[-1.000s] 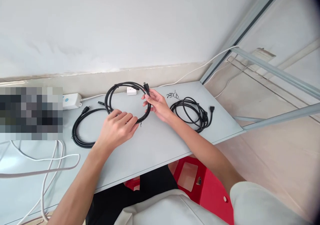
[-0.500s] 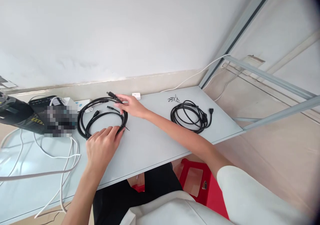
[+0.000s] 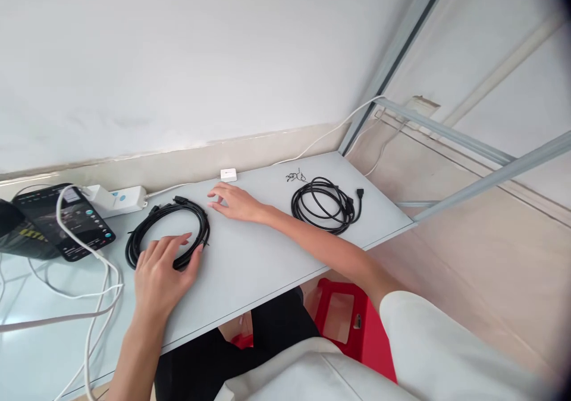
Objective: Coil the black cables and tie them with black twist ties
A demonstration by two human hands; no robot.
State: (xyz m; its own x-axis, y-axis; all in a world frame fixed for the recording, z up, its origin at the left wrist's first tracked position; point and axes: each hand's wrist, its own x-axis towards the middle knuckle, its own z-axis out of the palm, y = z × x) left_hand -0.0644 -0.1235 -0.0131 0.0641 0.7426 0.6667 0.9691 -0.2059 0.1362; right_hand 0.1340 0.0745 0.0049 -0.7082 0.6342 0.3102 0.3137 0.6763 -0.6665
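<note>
A coiled black cable (image 3: 203, 216) lies on the pale table (image 3: 250, 252), its plugs at the far side of the ring. My left hand (image 3: 163, 270) is at the near edge of this coil, thumb and fingers apart, partly over it; whether it touches the cable is hard to tell. My right hand (image 3: 234, 201) hovers just right of the coil, fingers loosely spread and holding nothing. Farther right sits a second, looser black cable coil (image 3: 297, 210) with one plug sticking out. Behind it are several thin black twist ties (image 3: 295, 176).
A phone (image 3: 66, 222) leans on a dark object (image 3: 22, 240) at the left, with white cords (image 3: 107, 270) in front. A white power strip (image 3: 127, 200) and a small white box (image 3: 228, 175) stand along the wall. Metal frame bars (image 3: 468, 136) rise at right; a red stool (image 3: 341, 318) is below.
The left coil went from lifted and gripped to lying on the table. Both hands have let go of it, and my right hand has drawn away. The view has shifted slightly.
</note>
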